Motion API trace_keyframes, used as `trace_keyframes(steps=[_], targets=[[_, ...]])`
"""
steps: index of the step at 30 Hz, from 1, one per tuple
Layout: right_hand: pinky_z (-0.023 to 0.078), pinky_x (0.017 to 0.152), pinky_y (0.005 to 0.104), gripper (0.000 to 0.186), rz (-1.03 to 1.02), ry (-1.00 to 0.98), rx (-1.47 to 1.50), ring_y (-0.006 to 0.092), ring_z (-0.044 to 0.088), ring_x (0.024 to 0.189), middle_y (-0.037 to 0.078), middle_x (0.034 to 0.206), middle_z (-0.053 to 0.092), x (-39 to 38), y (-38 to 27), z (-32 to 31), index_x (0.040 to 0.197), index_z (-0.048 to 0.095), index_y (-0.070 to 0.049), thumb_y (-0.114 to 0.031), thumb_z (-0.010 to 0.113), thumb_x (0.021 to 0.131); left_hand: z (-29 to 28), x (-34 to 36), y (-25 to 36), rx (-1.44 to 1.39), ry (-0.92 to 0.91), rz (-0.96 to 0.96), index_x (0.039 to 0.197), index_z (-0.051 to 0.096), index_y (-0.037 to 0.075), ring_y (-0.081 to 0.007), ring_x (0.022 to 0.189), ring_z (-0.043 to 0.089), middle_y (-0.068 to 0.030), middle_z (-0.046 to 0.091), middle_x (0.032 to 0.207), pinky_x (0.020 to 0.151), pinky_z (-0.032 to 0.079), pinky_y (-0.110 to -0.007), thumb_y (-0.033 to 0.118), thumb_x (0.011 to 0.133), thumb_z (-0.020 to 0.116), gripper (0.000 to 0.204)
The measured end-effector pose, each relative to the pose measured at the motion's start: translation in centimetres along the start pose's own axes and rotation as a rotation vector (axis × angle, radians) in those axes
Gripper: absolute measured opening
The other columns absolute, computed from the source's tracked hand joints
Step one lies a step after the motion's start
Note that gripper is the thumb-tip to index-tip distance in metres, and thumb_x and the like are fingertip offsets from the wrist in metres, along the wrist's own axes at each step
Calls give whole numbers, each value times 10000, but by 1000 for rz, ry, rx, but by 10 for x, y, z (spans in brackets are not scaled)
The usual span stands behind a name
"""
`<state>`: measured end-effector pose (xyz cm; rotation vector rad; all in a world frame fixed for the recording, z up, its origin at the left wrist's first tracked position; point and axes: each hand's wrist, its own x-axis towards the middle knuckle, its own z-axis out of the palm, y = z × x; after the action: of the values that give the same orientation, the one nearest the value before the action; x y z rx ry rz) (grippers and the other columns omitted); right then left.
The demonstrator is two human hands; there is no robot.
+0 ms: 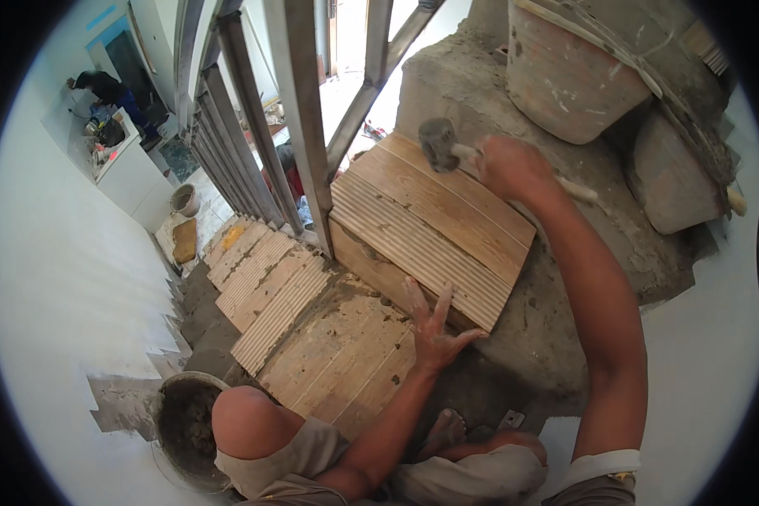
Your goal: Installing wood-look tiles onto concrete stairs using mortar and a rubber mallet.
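My right hand [514, 167] is closed round the pale handle of a mallet [438, 146] with a dark head. The mallet head is over the far end of a wood-look stair tread tile [460, 202]; whether it touches cannot be told. A ribbed strip [413, 249] runs along the tread's front edge. Below that edge stands a wood-look riser tile [364, 255]. My left hand [435, 337] is open, fingers spread against the front of the step near its right end. Wood-look tiles [337, 354] spotted with mortar cover the step below.
A metal railing [299, 110] rises beside the stairs. Tiled lower steps [266, 287] descend to the left. Near my knee stands a bucket [162, 405] holding mortar. Mortar-stained tubs [565, 88] rest on the rough upper steps. A person [110, 91] bends at a counter far left.
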<state>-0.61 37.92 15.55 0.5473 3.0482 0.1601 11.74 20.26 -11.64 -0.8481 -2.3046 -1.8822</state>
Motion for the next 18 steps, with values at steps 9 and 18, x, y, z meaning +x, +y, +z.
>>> trace_keyframes(steps=[9,18], targets=[[537,923,509,340,22,-99,-65,405,692,1081,214,1157,721,69,-54,12,1178,723,-86,-340,618,977,2,4,4,-7,-8,1,1495,532,205,-534,1547,55,-370,21,1653,1225,243,-568,497,583,962,1050],[540,908,512,326,-4,-29,-33,393,691,1098,194,1159,724,97,-66,23,1082,735,-65,-355,631,974,11,2,-3,-26,31,31,1505,521,260,-588,1511,105,-369,126,1628,1201,246,-646,631,632,876,1013]])
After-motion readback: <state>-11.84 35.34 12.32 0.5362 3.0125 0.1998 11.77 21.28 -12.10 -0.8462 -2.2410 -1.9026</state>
